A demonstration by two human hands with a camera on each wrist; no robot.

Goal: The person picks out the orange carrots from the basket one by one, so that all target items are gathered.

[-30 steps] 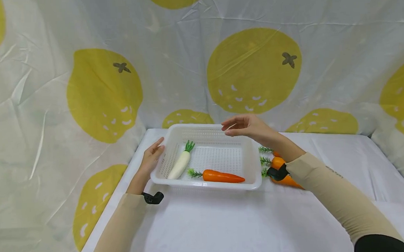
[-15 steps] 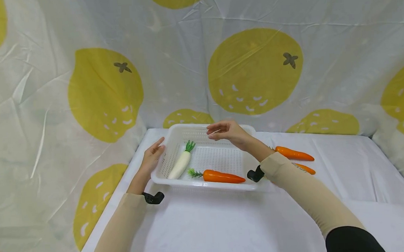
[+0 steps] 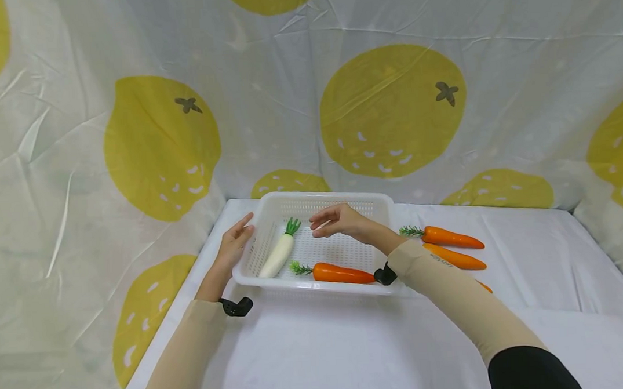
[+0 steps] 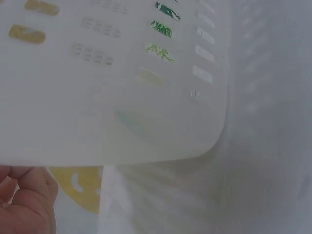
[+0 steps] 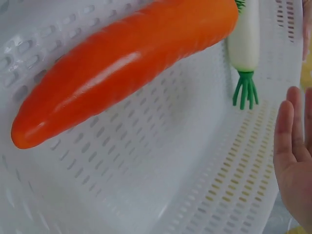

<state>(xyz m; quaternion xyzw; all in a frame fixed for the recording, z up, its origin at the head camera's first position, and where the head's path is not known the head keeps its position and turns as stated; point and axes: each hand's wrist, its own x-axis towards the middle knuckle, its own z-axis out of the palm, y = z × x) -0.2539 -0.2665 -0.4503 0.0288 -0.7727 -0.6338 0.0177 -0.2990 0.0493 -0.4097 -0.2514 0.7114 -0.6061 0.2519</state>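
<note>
A white perforated plastic basket (image 3: 356,204) stands on the white-covered table. Inside it, a white radish (image 3: 279,255) with green stalks lies along the left, and an orange carrot (image 3: 343,272) lies along the near side. My left hand (image 3: 233,242) rests at the basket's left rim, fingers extended; the left wrist view shows part of this hand (image 4: 31,204) beneath the basket wall (image 4: 73,131). My right hand (image 3: 344,223) hovers over the basket's interior, holding nothing, its fingers loosely bent. In the right wrist view its fingers (image 5: 285,126) stand apart from the radish (image 5: 243,39) and carrot (image 5: 126,58).
Right of the basket lie an upper carrot (image 3: 451,237) with a leafy top, a second carrot (image 3: 455,256), and a third carrot's tip (image 3: 485,287), mostly hidden by my right sleeve. Behind the table hangs a lemon-print curtain (image 3: 271,103).
My right hand has moved left, from the basket's far right rim to over its interior, and dropped a little. More of the outside carrots shows than half a second ago. The left hand stays put.
</note>
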